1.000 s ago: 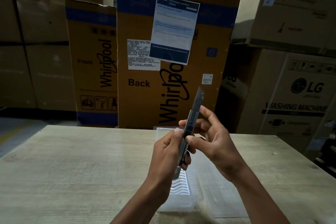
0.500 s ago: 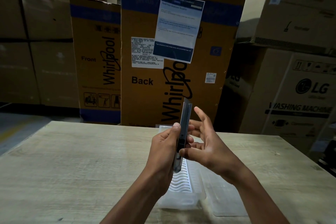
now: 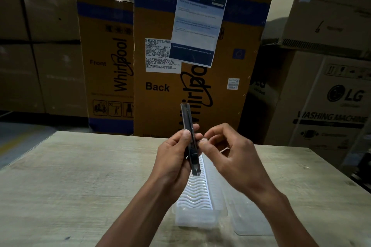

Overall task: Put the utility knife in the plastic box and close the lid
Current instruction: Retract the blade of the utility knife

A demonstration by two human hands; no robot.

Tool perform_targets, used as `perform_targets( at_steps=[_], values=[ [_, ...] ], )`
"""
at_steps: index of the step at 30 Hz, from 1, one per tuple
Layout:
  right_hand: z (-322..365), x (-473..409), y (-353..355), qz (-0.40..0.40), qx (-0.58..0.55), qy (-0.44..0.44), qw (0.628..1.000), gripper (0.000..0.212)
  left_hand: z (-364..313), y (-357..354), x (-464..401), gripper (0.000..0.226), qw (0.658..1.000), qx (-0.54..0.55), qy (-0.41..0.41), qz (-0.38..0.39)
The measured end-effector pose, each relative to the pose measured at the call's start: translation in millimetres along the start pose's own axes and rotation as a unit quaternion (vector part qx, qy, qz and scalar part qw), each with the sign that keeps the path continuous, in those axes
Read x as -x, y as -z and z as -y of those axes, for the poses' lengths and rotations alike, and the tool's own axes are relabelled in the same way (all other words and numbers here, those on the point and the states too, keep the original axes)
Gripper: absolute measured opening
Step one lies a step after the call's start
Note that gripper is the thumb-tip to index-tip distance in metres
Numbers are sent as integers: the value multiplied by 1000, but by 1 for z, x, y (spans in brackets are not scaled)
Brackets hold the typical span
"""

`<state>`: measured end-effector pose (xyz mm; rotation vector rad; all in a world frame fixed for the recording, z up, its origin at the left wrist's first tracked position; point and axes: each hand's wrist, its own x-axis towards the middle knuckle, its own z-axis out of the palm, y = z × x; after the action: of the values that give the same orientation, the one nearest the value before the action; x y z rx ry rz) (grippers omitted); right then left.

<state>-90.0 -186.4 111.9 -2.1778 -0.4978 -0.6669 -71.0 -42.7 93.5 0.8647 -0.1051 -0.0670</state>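
A slim grey utility knife (image 3: pixel 189 126) stands nearly upright in the air above the table, its top end tilted slightly left. My left hand (image 3: pixel 173 158) grips its lower half. My right hand (image 3: pixel 230 154) sits just to the right, thumb and forefinger pinched against the knife's edge near its middle. Below both hands lies the clear plastic box (image 3: pixel 197 204), long and narrow, open, with a white wavy ribbed insert inside. Its clear lid (image 3: pixel 249 216) lies flat on the table to the right of the box.
The box and lid rest on a pale wooden table (image 3: pixel 80 186). Tall Whirlpool cartons (image 3: pixel 160 90) stand right behind the far edge, and LG washing machine cartons (image 3: pixel 329 106) are stacked at the right. Grey floor (image 3: pixel 18 138) shows at the left.
The knife has swung from leaning right to nearly upright and sits a little lower. My right hand's fingers have shifted from an open spread to a pinch on the knife's edge.
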Motion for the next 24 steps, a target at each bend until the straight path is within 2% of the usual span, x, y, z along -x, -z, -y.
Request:
perform_targets(
  at_steps=[4, 8, 13, 24],
  values=[
    [0, 5, -17, 36, 80, 59, 994, 27, -5, 3, -3, 28, 998, 55, 7, -14],
    [-3, 9, -25, 49, 87, 62, 993, 36, -5, 5, -2, 28, 997, 80, 15, -20],
    [-4, 9, -31, 32, 105, 65, 992, 35, -2, 4, -3, 30, 994, 100, 8, -38],
    [-5, 8, -32, 31, 123, 49, 991, 32, 1, -1, 2, 23, 996, -65, -51, -38]
  ],
)
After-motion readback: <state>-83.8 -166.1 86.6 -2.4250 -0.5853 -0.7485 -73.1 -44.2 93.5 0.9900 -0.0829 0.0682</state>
